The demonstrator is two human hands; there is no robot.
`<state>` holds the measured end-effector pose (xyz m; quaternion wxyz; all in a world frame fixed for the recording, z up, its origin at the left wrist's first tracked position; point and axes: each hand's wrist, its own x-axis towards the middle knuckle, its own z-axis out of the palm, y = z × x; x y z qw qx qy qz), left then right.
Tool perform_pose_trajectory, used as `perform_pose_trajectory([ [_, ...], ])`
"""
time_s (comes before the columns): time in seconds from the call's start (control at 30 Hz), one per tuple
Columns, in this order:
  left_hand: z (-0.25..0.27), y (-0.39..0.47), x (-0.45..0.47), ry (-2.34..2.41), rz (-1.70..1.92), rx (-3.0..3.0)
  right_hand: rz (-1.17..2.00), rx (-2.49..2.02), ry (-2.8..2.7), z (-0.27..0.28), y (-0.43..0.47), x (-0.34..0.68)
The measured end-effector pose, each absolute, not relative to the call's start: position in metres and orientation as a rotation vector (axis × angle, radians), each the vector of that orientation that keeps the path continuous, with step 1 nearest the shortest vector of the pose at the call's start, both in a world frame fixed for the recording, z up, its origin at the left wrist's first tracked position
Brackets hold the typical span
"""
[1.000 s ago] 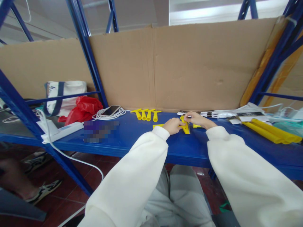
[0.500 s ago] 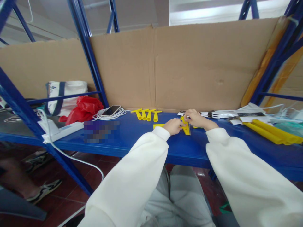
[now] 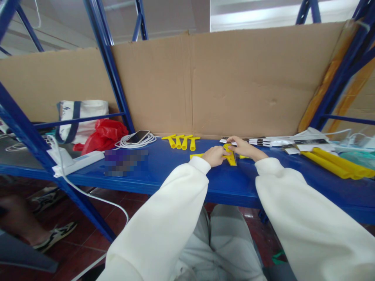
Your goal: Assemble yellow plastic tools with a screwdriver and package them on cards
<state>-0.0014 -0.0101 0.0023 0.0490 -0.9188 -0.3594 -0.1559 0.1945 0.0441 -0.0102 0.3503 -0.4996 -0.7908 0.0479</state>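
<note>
My left hand (image 3: 215, 156) is closed on the left side of a yellow T-shaped plastic tool (image 3: 231, 159), with the fingers curled in. From the far right, my right hand (image 3: 239, 145) pinches the upper part of the same tool, thumb and fingers close together. The tool's flared end points toward me, low over the blue shelf. Part of the tool is covered by my fingers. A flat yellow piece (image 3: 196, 155) shows left of my left hand. A small yellow piece (image 3: 243, 157) lies under my right wrist.
Several yellow T-shaped pieces with hollow handles (image 3: 184, 144) lie in a row at the back. Yellow tubes (image 3: 336, 164) and white-and-black packages (image 3: 310, 143) lie to the right. Leftward are a phone (image 3: 138, 136) on a coiled white cable, a power strip (image 3: 82, 162) and a red bag (image 3: 105, 134).
The flared end of the yellow tool has turned slightly and shows more of its yellow face. My right hand's fingers have shifted a little to the left on it. My left hand is nearly still.
</note>
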Motion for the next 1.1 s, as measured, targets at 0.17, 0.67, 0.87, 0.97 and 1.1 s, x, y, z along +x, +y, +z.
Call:
perform_pose_trajectory([
  [0.17, 0.004, -0.009, -0.001, -1.112, -0.501, -2.804, 0.343, -1.277, -1.715, -0.009, 0.045, 0.190],
  [0.67, 0.006, -0.009, -0.002, -1.181, -0.554, -2.706, 1.237, -1.233, -1.471, 0.010, 0.009, 0.180],
  [0.87, 0.004, -0.012, -0.002, -1.276, -0.551, -2.666, 1.214, -1.211, -1.438, 0.010, 0.008, 0.176],
  [0.97, 0.001, -0.011, -0.002, -1.334, -0.494, -2.624, 1.185, -1.229, -1.441, 0.010, 0.008, 0.174],
  [1.1, -0.001, -0.010, -0.002, -1.335, -0.467, -2.607, 1.188, -1.230, -1.448, 0.010, 0.006, 0.170],
])
